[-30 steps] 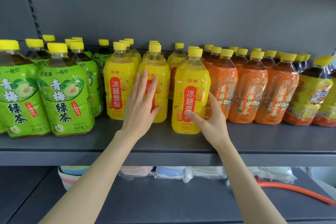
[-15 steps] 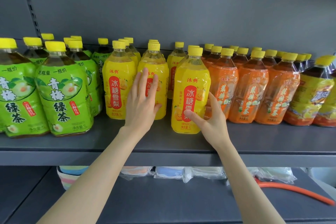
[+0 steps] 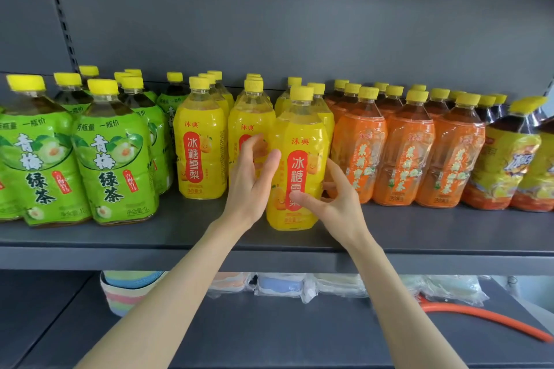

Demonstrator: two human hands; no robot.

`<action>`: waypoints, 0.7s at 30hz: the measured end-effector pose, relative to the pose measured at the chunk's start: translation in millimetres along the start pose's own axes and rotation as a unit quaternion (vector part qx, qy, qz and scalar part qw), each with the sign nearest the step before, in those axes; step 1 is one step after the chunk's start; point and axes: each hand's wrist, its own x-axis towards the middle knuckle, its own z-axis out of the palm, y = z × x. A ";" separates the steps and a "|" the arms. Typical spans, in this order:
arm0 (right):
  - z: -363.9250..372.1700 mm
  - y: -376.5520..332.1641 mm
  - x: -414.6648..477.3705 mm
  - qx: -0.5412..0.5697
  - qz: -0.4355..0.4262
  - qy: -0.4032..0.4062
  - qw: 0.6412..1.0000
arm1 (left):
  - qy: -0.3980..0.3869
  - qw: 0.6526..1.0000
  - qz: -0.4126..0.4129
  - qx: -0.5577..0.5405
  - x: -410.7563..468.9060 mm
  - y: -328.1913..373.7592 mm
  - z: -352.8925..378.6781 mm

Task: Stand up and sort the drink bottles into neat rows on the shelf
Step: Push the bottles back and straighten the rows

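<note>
Clasping a yellow bottle at the front of the shelf

The right hand (image 3: 340, 204) has its grip clamped on the front yellow bottle (image 3: 299, 135): the thumb lies across the lower part of the red label and the fingers (image 3: 335, 169) curl round the bottle's right side. The left hand (image 3: 250, 189) is at the bottle's left side with its grip apart. Its fingers are spread and loosely bent, and the thumb tip is at the bottle's left edge; whether it presses there cannot be told.

The front yellow bottle stands upright on the grey shelf (image 3: 449, 231), further forward than its neighbours and near the shelf's front edge. Behind it and to its left stand the other yellow bottles (image 3: 201, 144), upright, in short files that run toward the back panel. Partly behind the left hand is one of these.

Just to the right stand the orange bottles (image 3: 407, 153), packed side by side in files several deep. Past them, at the far right, are dark bottles with yellow and orange labels (image 3: 509, 159). On the left the green tea bottles (image 3: 114, 159) form their own group, the two nearest standing well forward. Every bottle has a yellow cap.

Below, a lower shelf (image 3: 269, 332) carries a stack of pastel bowls (image 3: 126, 290), clear-wrapped packets (image 3: 284, 284) and an orange hose (image 3: 479, 316).
</note>
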 end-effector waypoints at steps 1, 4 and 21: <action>3.2 -2.4 -1.4 0.001 -0.004 -0.011 1.000 | -0.002 1.000 -0.010 -0.021 -0.1 0.9 2.1; 14.8 -10.2 -3.0 0.003 -0.005 -0.066 0.998 | 0.024 0.998 -0.003 -0.050 -4.8 0.3 1.2; -5.2 -19.2 89.4 -0.551 -0.098 0.047 0.828 | 0.148 0.985 0.013 -0.086 -3.6 -18.4 -41.4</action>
